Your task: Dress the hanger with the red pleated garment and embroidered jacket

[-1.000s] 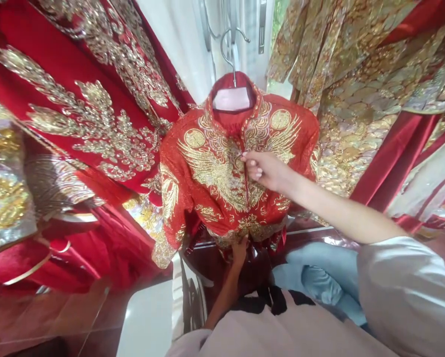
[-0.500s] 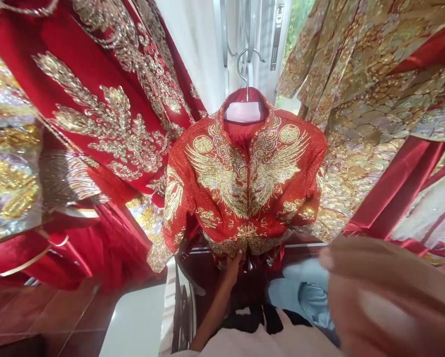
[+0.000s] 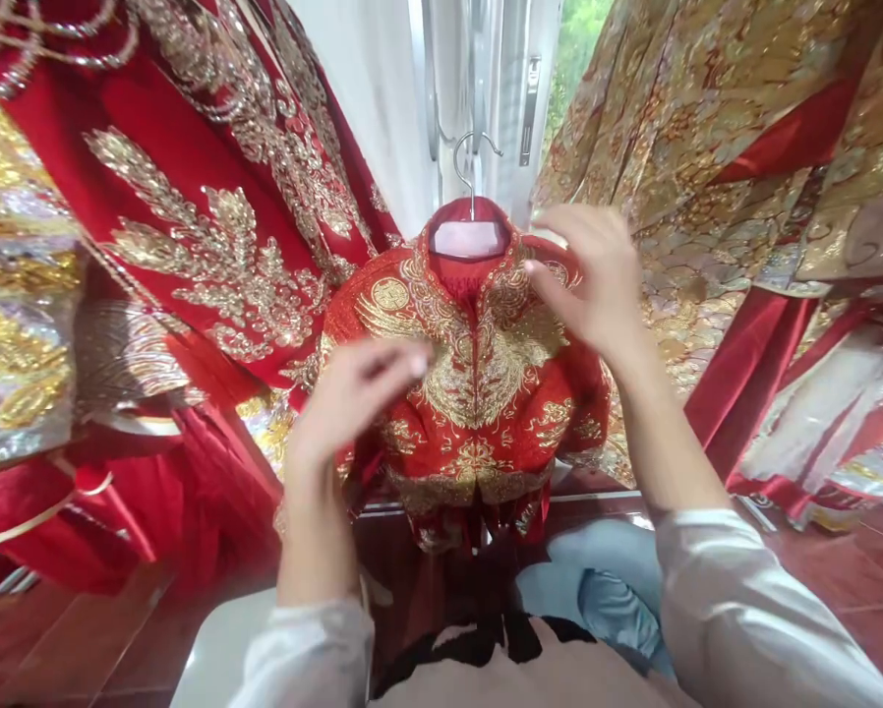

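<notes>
A red jacket (image 3: 486,393) with gold embroidered wings hangs in front of me on a metal hanger (image 3: 473,172), its front closed. My left hand (image 3: 357,393) is raised in front of the jacket's left sleeve, fingers loosely curled and blurred, holding nothing I can make out. My right hand (image 3: 596,280) is up by the jacket's right shoulder and collar, fingers spread and slightly bent, empty. Both arms wear pale sleeves.
Heavy red and gold embroidered garments (image 3: 191,226) hang close on the left, and gold brocade with red trim (image 3: 707,187) on the right. A window frame (image 3: 500,88) stands behind the hanger. Light blue fabric (image 3: 604,590) lies low, over a dark red floor (image 3: 80,639).
My left hand left the jacket's bottom hem and rose to chest height. My right hand came off the front closure, swung near the camera, then lifted to the right shoulder.
</notes>
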{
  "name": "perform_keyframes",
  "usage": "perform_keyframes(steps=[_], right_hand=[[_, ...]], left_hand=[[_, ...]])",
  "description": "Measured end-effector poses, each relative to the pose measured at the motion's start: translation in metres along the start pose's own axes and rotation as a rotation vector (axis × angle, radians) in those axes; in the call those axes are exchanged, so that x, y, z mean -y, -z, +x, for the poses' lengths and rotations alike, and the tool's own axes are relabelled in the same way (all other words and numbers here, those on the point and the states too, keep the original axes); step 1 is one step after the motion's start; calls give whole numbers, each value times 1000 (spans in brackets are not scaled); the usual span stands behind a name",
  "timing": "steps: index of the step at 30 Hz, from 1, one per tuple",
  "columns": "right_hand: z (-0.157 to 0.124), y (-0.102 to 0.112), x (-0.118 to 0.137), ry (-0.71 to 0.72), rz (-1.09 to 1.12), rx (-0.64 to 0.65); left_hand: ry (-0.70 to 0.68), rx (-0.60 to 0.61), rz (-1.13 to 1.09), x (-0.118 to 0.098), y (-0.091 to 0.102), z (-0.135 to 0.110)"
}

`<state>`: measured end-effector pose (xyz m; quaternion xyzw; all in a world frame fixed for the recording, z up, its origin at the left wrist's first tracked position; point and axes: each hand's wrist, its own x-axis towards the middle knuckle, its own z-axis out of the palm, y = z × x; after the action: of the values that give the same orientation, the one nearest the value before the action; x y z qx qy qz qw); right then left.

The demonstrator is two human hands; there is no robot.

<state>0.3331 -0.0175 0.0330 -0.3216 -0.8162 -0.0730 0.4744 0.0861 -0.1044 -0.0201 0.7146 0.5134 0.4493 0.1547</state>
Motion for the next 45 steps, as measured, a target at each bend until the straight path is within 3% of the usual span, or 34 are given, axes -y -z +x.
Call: perform_keyframes(steps=[2,6,9,14,17,20,23,26,30,33,35,37,40,43,45], right_hand=[[14,-20,-28,17,-44,17],[31,-50,-75,-66,-54,5],[44,-50,-92,-133,13,-17],[55,-42,-103,-155,101,65],[37,-50,-90,-223,30,-78],[1,-70,-54,-301,17,-301],[-31,-95,-14,-379,211,-249],[-40,-113,10,-430,362,-172],[-26,-120,19,-465,411,-179],[-29,-121,20,-576,605,-208],[-50,-125,22,-703,829,-196],[-93,-133,26,-842,977,-180],[-190,-153,35,-1098,1007,-139],[-293,-167,38,-1372,937,0],[-340,-165,32,-1463,823,-10]], left_hand=[[-174,-142,208,-14,17,49],[-197,-104,437,3,21,123],[-193,-111,415,19,24,143],[-166,-2,208,33,34,145],[-220,-67,226,41,30,141],[-281,-129,255,48,23,136],[-261,-159,252,50,20,133],[-227,-161,256,49,20,131],[-206,-174,272,48,20,131],[-210,-176,273,47,19,131],[-219,-170,265,46,18,128],[-211,-182,281,45,18,120],[-154,-271,372,46,18,96],[-83,-381,452,55,16,67],[-57,-415,474,62,13,52]])
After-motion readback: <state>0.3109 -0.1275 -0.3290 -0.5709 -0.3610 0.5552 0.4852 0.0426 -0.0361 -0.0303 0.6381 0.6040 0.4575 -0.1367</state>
